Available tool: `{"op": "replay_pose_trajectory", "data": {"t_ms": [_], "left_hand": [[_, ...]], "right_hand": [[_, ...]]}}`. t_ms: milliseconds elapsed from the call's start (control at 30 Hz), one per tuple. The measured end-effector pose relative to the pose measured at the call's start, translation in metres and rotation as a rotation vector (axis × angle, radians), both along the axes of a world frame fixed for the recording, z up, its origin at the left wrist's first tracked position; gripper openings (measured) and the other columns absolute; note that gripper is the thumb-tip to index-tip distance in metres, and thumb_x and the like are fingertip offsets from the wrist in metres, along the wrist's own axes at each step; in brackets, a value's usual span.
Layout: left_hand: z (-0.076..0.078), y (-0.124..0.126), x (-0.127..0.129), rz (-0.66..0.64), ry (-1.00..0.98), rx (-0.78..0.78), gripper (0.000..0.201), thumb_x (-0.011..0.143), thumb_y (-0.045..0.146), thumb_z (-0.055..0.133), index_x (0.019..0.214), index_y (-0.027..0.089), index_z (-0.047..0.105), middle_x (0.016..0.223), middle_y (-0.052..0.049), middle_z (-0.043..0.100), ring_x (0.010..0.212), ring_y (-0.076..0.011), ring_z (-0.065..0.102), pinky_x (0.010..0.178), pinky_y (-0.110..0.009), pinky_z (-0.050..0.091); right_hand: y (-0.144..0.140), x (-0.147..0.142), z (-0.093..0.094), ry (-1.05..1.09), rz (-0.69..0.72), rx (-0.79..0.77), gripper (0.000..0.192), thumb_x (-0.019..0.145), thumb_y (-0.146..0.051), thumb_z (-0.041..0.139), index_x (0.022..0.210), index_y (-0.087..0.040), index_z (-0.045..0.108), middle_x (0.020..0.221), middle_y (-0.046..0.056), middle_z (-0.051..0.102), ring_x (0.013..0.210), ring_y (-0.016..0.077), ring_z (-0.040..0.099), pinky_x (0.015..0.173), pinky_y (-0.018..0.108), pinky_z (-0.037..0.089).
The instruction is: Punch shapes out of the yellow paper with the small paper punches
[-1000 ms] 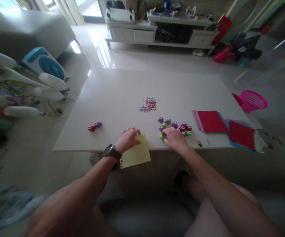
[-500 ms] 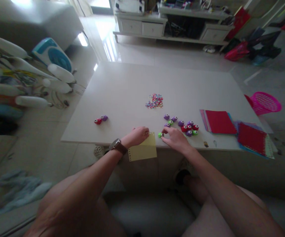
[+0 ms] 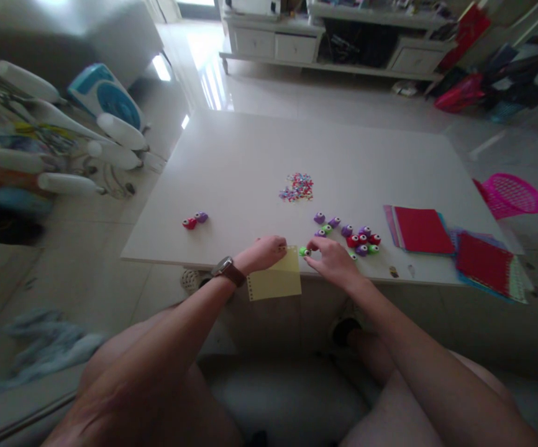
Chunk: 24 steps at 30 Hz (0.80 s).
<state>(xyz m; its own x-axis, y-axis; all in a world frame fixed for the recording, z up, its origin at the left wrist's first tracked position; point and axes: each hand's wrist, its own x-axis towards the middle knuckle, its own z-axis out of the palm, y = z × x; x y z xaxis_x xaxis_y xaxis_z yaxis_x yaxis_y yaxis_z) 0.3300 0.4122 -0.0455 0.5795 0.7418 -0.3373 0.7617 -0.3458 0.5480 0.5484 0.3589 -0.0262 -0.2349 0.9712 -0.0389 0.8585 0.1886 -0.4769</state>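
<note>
Head view: at the counter's [image 3: 250, 161] six o'clock edge, the left hand [image 3: 264, 253] pinches the top of a yellow paper sheet [image 3: 276, 282] that overhangs the edge. Right hand [image 3: 332, 261] fingers grasp a small green paper punch [image 3: 304, 251], touching the sheet's corner at three o'clock. More punches [image 3: 360, 239] cluster near, with confetti [image 3: 297, 186] toward twelve.

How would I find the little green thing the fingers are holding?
Look at the white table and follow its near edge to the yellow paper hanging over it. Just right of the paper's top corner, the right hand pinches a small green punch. It sits alone at the paper, apart from the purple, red and green cluster farther right.
</note>
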Motion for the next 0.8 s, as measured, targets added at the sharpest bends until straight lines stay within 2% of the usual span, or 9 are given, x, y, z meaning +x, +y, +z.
{"op": "replay_pose_trajectory", "data": {"t_ms": [433, 600, 800], "left_hand": [[0.0086, -0.0020, 0.0029, 0.022, 0.023, -0.004, 0.024, 0.095, 0.030, 0.049, 0.099, 0.019, 0.070, 0.100, -0.009, 0.075, 0.091, -0.0218, 0.066, 0.082, -0.033, 0.047], [0.0038, -0.0018, 0.0030, 0.021, 0.022, 0.009, 0.023, 0.095, 0.029, 0.049, 0.098, 0.020, 0.070, 0.103, -0.010, 0.076, 0.094, -0.0229, 0.068, 0.084, -0.034, 0.049], [-0.0002, -0.0016, 0.0022, 0.022, 0.020, 0.023, 0.024, 0.095, 0.028, 0.049, 0.097, 0.019, 0.071, 0.098, -0.010, 0.077, 0.092, -0.0236, 0.069, 0.088, -0.037, 0.049]], "right_hand": [[-0.0014, -0.0036, -0.0044, -0.007, 0.007, 0.023, 0.010, 0.087, -0.021, 0.070, 0.087, -0.023, 0.060, 0.092, 0.004, 0.069, 0.089, 0.0222, 0.063, 0.079, 0.032, 0.045], [-0.0024, -0.0054, -0.0025, -0.026, 0.014, 0.008, 0.008, 0.088, -0.022, 0.069, 0.088, -0.023, 0.061, 0.093, 0.005, 0.070, 0.090, 0.0226, 0.064, 0.080, 0.032, 0.045], [-0.0034, -0.0076, 0.0003, -0.053, 0.015, -0.002, 0.007, 0.087, -0.021, 0.069, 0.088, -0.023, 0.062, 0.092, 0.005, 0.070, 0.089, 0.0223, 0.064, 0.077, 0.031, 0.044]]}}
